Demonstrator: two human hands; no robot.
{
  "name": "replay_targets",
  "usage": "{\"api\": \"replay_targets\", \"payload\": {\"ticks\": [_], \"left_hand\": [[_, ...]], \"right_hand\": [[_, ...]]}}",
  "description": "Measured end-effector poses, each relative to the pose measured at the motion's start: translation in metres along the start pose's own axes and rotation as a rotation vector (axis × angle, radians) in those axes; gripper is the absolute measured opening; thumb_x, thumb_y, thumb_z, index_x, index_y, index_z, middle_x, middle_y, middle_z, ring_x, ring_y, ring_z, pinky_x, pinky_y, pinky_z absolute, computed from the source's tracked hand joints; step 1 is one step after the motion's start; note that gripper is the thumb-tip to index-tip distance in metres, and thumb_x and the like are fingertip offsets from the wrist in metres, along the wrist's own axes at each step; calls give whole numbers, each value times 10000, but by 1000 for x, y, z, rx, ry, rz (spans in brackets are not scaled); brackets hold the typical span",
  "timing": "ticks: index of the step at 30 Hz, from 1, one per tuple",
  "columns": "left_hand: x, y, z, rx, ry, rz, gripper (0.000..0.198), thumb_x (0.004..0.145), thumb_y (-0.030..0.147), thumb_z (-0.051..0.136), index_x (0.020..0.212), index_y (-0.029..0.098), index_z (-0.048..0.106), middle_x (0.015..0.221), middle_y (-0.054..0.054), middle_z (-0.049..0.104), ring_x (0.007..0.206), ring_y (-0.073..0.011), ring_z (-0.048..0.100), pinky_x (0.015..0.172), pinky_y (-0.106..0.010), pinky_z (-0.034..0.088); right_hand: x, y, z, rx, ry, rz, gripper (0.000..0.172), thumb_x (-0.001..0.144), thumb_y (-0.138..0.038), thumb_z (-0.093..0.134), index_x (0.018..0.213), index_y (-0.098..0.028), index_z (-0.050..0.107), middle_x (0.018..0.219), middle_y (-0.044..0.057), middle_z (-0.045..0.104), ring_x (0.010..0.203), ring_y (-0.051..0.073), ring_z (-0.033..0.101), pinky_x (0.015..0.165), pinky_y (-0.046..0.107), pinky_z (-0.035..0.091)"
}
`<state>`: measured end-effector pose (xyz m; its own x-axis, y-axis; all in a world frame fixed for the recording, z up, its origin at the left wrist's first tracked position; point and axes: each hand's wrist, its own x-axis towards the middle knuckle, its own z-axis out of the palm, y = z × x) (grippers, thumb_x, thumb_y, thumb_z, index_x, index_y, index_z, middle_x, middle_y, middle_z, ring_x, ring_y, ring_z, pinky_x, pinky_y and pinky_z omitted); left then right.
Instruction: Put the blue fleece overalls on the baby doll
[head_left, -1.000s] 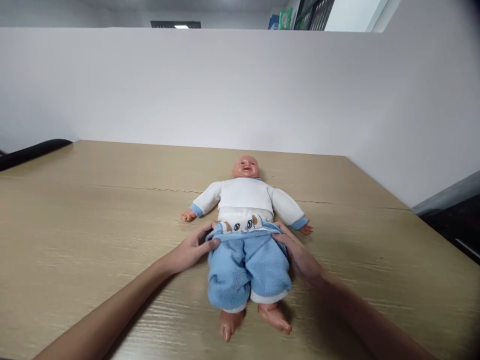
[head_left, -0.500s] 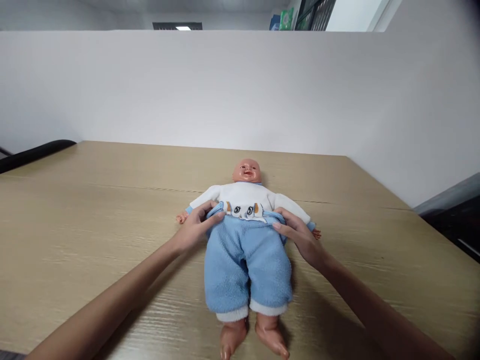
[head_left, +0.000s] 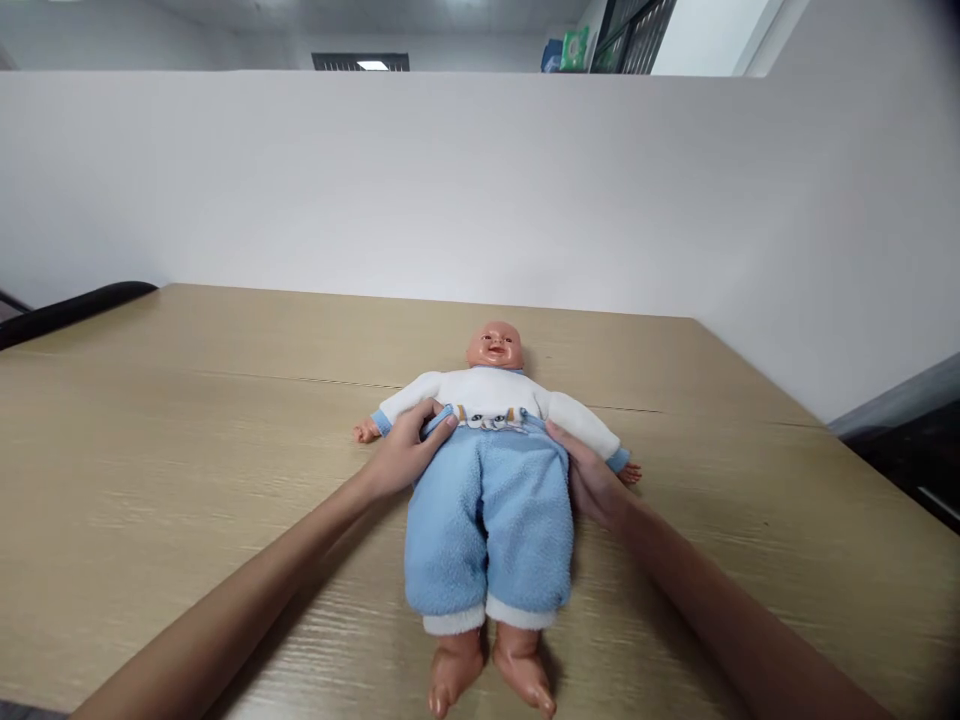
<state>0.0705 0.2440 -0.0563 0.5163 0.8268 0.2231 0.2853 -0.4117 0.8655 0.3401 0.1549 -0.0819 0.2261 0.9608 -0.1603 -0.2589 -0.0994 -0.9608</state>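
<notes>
Doll point(head_left: 489, 470) lies lengthwise — head away, feet nearest camera.

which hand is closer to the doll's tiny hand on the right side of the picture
Right. The right hand grips the blue trousers just below that doll hand; the left hand is across the doll's body.

Doll's foot point(head_left: 448, 682) cropped below
</notes>
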Motion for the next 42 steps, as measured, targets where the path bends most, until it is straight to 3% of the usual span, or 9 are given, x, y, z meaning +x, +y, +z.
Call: {"api": "replay_targets", "payload": {"ticks": [4, 8, 12, 14, 18, 22, 28, 35, 42], "left_hand": [[8, 4, -4, -80, -102, -53, 463, 1038, 645, 557, 934, 196, 604, 904, 15, 551, 863, -177, 506, 815, -307, 400], [4, 1, -11, -102, -86, -70, 445, 1027, 633, 574, 946, 197, 606, 902, 5, 549, 862, -186, 513, 812, -319, 403], [0, 8, -19, 50, -4, 151, 294, 1048, 502, 576, 1068, 211, 613, 1103, -45, 611, 1093, -234, 555, 998, -356, 410], [3, 13, -19, 93, 21, 169, 270, 1065, 476, 548, 1106, 213, 596, 1143, -54, 623, 1118, -234, 562, 1015, -360, 406], [8, 11, -10, -28, 3, 5, 349, 1067, 561, 530, 1052, 214, 562, 934, 5, 557, 851, -181, 524, 797, -319, 414], [5, 2, -1, -131, 29, -66, 446, 1023, 645, 579, 929, 211, 552, 850, 26, 478, 786, -164, 443, 720, -304, 362], [3, 0, 7, -367, 30, -136, 495, 995, 698, 602, 936, 208, 560, 836, 26, 454, 748, -148, 380, 655, -281, 319], [2, -5, -10, -299, -99, -164, 522, 961, 716, 630, 878, 203, 577, 847, 9, 501, 795, -168, 436, 720, -291, 378], [-3, -10, -49, -216, -372, -107, 354, 957, 563, 674, 969, 209, 671, 1024, -49, 662, 985, -233, 587, 932, -359, 464]], "right_hand": [[-2, -4, 8, 167, 11, 133, 424, 759, -652, 874, 1003, -312, 808, 1060, 26, 828, 1098, 307, 729, 1097, 459, 543], [-5, -12, -1, -140, -57, -103, 461, 796, -736, 819, 858, -282, 773, 938, 28, 756, 1041, 287, 673, 1055, 427, 525], [-10, -28, -3, -386, -171, -420, 358, 907, -603, 802, 849, -253, 748, 947, 18, 642, 977, 231, 603, 987, 346, 491], [-7, -32, -1, -421, -168, -469, 330, 959, -587, 751, 913, -260, 740, 965, 9, 640, 962, 217, 602, 953, 327, 491], [8, -17, 0, -301, 6, -256, 465, 871, -725, 767, 945, -266, 755, 949, -4, 735, 968, 239, 654, 1005, 364, 506], [11, 1, -4, -246, 47, -152, 557, 799, -795, 776, 959, -262, 798, 1079, 45, 824, 1145, 311, 703, 1179, 460, 462], [-3, 1, 3, 126, 100, 293, 525, 873, -758, 723, 1109, -295, 797, 1117, 76, 861, 1242, 335, 748, 1118, 486, 582], [5, 0, -6, 32, 17, 39, 406, 761, -630, 863, 1007, -313, 802, 1304, 0, 824, 1538, 281, 531, 1379, 428, 279], [-6, -12, -13, 31, -120, 47, 356, 702, -547, 926, 926, -294, 816, 1237, 45, 843, 1453, 341, 608, 1361, 459, 327]]}}
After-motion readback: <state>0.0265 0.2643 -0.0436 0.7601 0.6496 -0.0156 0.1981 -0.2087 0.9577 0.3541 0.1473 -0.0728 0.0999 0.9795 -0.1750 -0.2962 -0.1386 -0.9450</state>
